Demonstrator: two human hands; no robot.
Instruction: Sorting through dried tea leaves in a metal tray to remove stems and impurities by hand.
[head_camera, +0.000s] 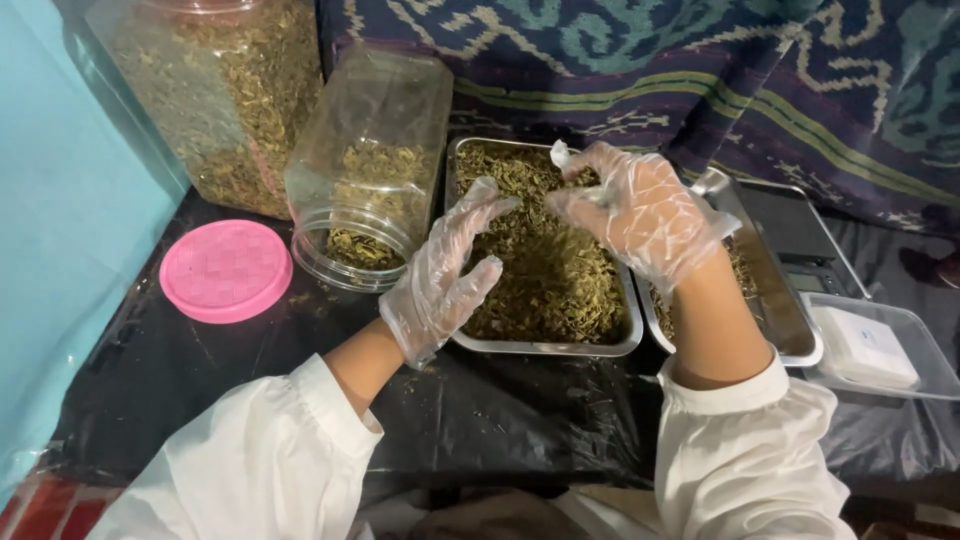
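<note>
Both my hands wear clear plastic gloves and white sleeves. My left hand (445, 275) rests with fingers spread on the left edge of a steel tray (540, 347) filled with dried green-brown herb pieces (555, 270). My right hand (640, 215) hovers over the tray's far right part, its fingertips pinched together on a small bit of the dried herbs. An open clear plastic jar (365, 170) lies tilted just left of the tray, partly filled with the same herbs.
A pink lid (226, 270) lies on the black plastic sheet at left. A larger full jar (225, 95) stands behind. Right of the tray are a second steel tray (790, 345), a scale (810, 255) and a clear box of white packets (870, 350). A patterned cloth hangs behind.
</note>
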